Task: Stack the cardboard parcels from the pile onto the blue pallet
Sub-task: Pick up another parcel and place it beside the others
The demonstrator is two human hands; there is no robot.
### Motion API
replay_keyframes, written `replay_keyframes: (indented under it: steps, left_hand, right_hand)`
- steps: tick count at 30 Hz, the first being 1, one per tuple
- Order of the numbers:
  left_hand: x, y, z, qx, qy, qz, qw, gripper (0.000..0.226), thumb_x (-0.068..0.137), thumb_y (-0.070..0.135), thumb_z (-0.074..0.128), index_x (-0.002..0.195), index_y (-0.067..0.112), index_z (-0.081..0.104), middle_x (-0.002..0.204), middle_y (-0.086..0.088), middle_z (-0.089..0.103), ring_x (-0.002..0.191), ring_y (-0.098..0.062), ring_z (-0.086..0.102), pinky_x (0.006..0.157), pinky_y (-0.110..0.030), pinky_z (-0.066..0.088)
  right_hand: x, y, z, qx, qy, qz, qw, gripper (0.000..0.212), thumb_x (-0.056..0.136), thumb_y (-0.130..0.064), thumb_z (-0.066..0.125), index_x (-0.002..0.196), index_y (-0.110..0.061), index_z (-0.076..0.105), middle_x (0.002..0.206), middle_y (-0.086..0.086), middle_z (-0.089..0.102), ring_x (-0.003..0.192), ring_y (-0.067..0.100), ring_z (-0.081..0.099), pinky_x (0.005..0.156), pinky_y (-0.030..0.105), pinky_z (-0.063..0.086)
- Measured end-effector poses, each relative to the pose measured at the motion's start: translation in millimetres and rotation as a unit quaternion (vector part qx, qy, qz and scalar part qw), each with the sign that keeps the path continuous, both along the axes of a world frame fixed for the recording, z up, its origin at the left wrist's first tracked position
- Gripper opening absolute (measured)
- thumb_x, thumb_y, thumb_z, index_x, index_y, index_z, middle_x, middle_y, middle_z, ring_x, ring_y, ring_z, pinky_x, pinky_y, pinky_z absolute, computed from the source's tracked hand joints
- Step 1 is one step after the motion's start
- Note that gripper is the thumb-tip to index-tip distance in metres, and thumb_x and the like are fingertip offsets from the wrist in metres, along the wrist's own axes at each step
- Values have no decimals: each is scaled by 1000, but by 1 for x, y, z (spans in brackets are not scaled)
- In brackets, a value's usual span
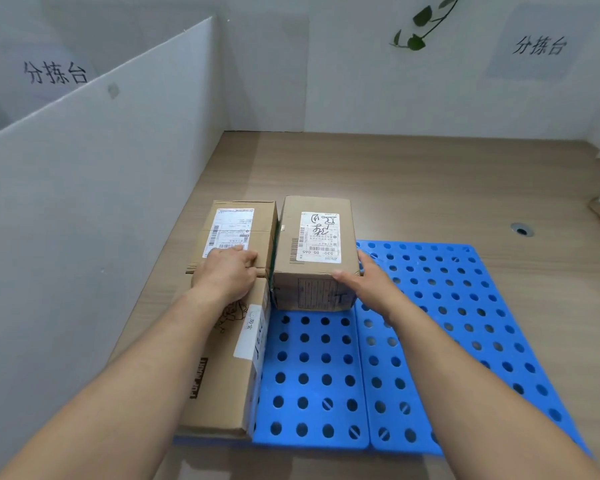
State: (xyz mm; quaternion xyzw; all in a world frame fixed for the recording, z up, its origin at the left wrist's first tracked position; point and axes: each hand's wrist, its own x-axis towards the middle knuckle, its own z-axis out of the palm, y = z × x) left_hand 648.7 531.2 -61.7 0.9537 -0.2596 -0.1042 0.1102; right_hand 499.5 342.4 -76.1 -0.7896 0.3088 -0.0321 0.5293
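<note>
I pack a parcel (317,237) tight on the blue pallet (430,299).
My right hand (364,282) grips it; my left hand (227,273), flat, steadies its neighbour (238,216).

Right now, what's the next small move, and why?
Probably push the handwritten-label parcel left with the right hand until flush: a thin dark seam shows between it and the far-left parcel, which the left hand presses from above.
</note>
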Motion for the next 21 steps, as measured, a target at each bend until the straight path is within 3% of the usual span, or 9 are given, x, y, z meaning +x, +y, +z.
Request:
replay_keyframes:
  steps: [3,7,10,13,21]
  left_hand:
    - [-3,0,7,-7,3,4,1000,42,95,34,44,137,32,46,146,6,41,135,-21,32,105,-39,33]
    - [-11,-2,16,-53,-2,8,999,43,94,32,43,137,29,47,143,3,47,134,-20,34,105,-40,34]
    - [-25,-13,26,-96,-41,-27,994,45,95,35,45,139,25,44,144,3,45,135,-20,32,107,-41,31]
    - [-44,-29,36,-136,-70,-67,986,46,97,37,44,141,24,41,144,3,45,135,-19,32,108,-40,28]
    - [-107,-70,38,-214,-105,-173,956,45,96,37,45,139,23,44,139,4,50,132,-16,36,108,-33,27]
  right_hand:
    - [-1,1,8,-59,19,-2,998,65,91,-35,59,146,-19,27,136,0,44,113,16,46,88,30,42]
    - [-5,0,21,-204,56,-1,977,74,90,-42,58,149,-19,20,148,7,28,133,23,33,100,36,37]
    - [-12,1,30,-293,40,-9,955,67,91,-40,56,147,-19,27,144,5,33,131,21,32,100,39,43]
    - [-24,4,37,-365,15,-11,931,57,93,-35,54,144,-16,35,142,4,37,132,19,33,103,33,34]
    - [-78,1,44,-468,-1,-46,883,41,96,-28,48,136,-20,49,138,1,46,128,19,36,104,30,31]
